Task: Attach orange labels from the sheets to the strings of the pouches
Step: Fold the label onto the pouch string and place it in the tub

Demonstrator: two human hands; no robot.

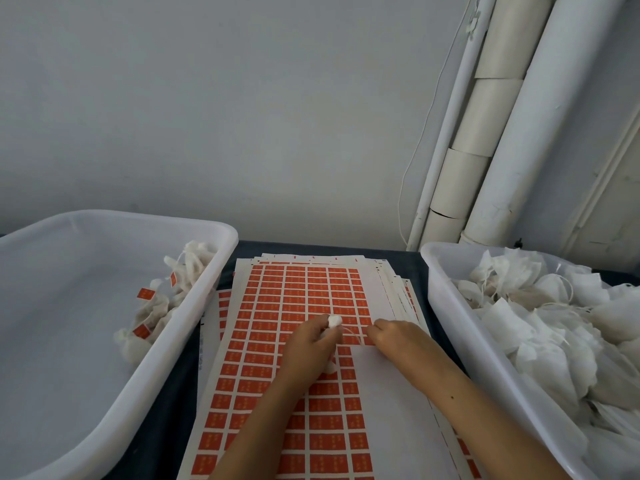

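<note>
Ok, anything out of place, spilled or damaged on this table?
Nothing is spilled or damaged. The label sheets lie in a fanned, uneven stack, edges not squared. Labelled pouches sit in the left tub, plain ones in the right tub.

The left hand (311, 336) hides most of its pouch (334, 320); the labels' (313, 296) print is too blurred to read.
</note>
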